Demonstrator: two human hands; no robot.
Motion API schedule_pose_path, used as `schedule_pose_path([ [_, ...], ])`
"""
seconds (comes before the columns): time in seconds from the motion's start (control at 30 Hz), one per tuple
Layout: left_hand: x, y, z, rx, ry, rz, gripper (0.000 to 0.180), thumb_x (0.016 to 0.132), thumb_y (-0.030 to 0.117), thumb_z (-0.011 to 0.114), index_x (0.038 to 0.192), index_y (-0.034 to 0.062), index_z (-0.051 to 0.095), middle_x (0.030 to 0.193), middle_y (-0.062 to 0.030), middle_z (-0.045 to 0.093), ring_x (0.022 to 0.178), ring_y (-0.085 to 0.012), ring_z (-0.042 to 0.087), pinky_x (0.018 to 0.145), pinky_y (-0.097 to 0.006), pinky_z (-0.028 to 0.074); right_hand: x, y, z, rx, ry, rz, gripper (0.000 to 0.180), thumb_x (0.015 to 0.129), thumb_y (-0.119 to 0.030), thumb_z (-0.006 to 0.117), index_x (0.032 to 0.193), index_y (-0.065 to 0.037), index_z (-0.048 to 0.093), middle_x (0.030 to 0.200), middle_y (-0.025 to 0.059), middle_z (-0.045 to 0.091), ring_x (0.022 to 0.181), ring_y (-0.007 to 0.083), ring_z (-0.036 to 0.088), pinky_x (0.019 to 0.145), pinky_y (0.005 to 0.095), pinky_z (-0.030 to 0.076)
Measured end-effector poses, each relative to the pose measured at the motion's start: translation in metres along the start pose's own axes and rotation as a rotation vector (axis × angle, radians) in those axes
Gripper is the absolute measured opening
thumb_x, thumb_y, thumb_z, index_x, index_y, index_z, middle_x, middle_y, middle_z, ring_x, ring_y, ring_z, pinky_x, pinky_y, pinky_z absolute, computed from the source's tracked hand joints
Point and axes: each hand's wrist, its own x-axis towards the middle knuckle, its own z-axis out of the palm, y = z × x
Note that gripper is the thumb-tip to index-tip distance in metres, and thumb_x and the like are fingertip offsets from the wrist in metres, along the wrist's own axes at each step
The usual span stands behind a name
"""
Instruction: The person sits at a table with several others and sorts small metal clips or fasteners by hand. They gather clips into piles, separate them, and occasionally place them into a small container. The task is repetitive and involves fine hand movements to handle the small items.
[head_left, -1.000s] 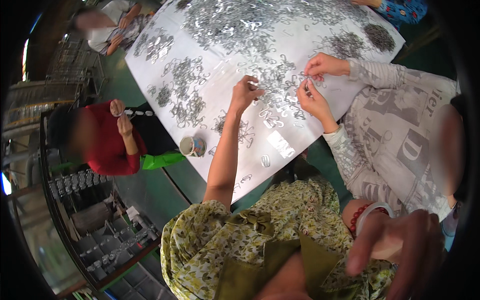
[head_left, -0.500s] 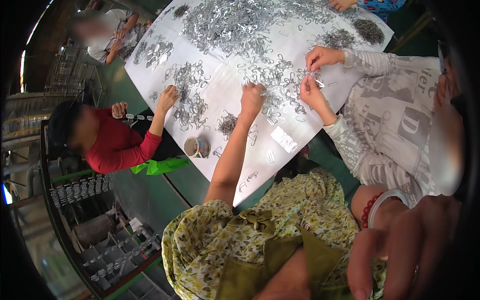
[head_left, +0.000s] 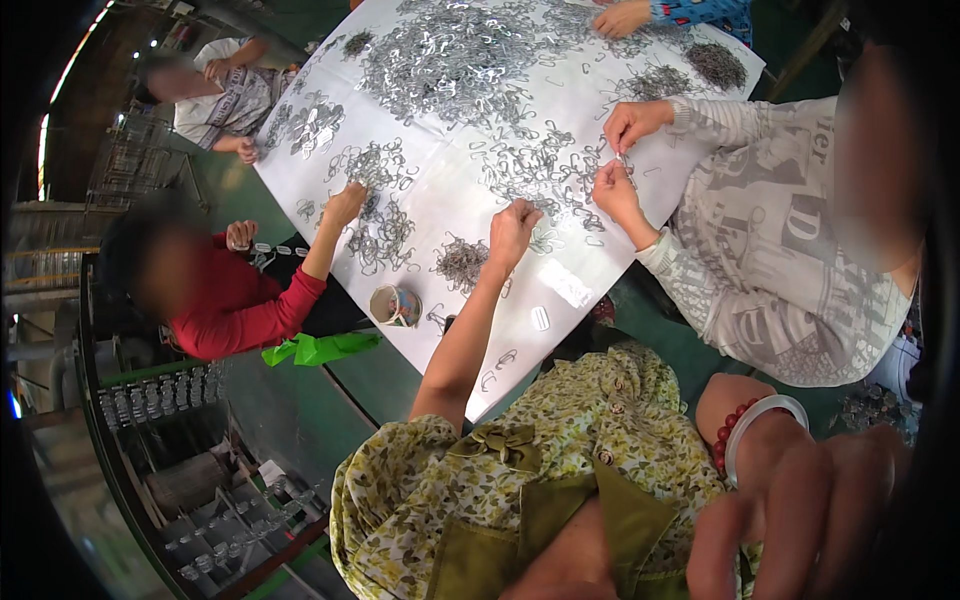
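My left hand (head_left: pixel 512 238) is over the white tabletop (head_left: pixel 440 350), at the near edge of a spread of small bent metal hooks (head_left: pixel 525 165). Its thumb and fingers are pinched together; whatever is between them is too small to make out. A small heap of hooks (head_left: pixel 462 262) lies just left of that wrist. My right hand (head_left: pixel 800 520) is raised close at the lower right, away from the table. Its fingers look apart and partly curved, with nothing visible in them, though the lower ends leave the picture. A red bead bracelet (head_left: pixel 724 437) and a pale bangle (head_left: pixel 738 450) circle that wrist.
A small round tub (head_left: pixel 396 305) stands near the table's left edge. A large hook pile (head_left: pixel 450 60) covers the far middle. Co-workers sit around: a red sleeve (head_left: pixel 250 320) at left, a grey patterned sleeve (head_left: pixel 690 290) at right, a blue sleeve (head_left: pixel 700 12) at the far side.
My left hand has drawn back a little toward me from among the hooks. The right-hand co-worker leans back, and the far-left person's hands have moved apart.
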Motion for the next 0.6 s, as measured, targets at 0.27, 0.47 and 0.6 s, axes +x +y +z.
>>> schedule_pose_path([
  [0.27, -0.022, 0.080, -0.071, -0.867, -0.107, 0.013, 0.016, 0.092, 0.012, 0.064, 0.100, -0.0021, 0.060, 0.081, -0.0039, 0.063, 0.072, -0.0102, 0.058, 0.069, -0.025, 0.050, -0.059, 0.179, 0.180, -1.869, -0.684, -0.943, 0.026, 0.084, 0.004, 0.060, 0.110, 0.000, 0.058, 0.104, 0.0075, 0.054, 0.091, 0.0163, 0.055, 0.077, 0.0307, 0.050],
  [0.47, -0.047, 0.123, -0.113, -0.876, 0.012, 0.097, 0.020, 0.093, 0.016, 0.064, 0.100, -0.0020, 0.059, 0.083, -0.0047, 0.062, 0.074, -0.0120, 0.058, 0.071, -0.027, 0.050, -0.011, 0.141, 0.114, -2.083, 0.082, -0.851, 0.043, 0.082, 0.008, 0.065, 0.123, -0.001, 0.057, 0.122, 0.0083, 0.051, 0.097, 0.0124, 0.054, 0.074, 0.0261, 0.049],
  [0.6, -0.065, 0.139, -0.124, -0.744, 0.107, 0.063, 0.023, 0.090, 0.014, 0.067, 0.103, -0.0035, 0.060, 0.082, -0.0061, 0.064, 0.073, -0.0113, 0.060, 0.067, -0.025, 0.051, 0.028, 0.100, 0.040, -1.959, 0.203, -0.499, 0.040, 0.089, -0.002, 0.064, 0.128, 0.002, 0.054, 0.106, 0.0089, 0.062, 0.083, 0.0095, 0.058, 0.069, 0.0215, 0.047],
])
